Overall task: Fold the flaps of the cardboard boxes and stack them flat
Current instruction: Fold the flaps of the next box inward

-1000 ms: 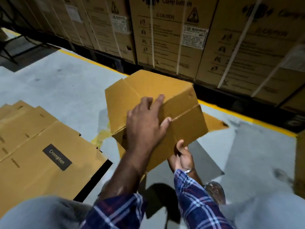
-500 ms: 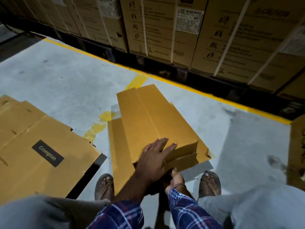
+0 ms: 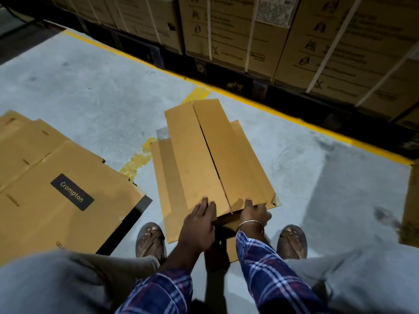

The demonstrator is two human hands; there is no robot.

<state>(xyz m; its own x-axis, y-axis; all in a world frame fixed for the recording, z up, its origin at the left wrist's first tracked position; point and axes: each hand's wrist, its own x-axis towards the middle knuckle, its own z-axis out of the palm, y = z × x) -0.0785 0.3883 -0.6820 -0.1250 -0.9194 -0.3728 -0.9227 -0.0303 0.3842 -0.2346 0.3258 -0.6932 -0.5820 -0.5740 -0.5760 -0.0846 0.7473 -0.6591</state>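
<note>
While the box hung in the air a second ago, now it lies down:
Box: the flattened box [image 3: 204,155] rests on the floor [image 3: 90,87], on top of another flat one, between the feet.
Left hand: the left hand [image 3: 199,223] presses the near edge with straight fingers.
Right hand: the right hand [image 3: 254,211] has moved up from under and grips the near edge, thumb on top.
Beside: a stack of flat boxes [image 3: 56,177] lies at the left.

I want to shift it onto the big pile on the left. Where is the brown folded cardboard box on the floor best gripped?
Probably by its near short end, from the person's side. The brown folded cardboard box lies long and low on the grey concrete floor; that end stands slightly raised, and the left hand and right hand already rest there.
</note>
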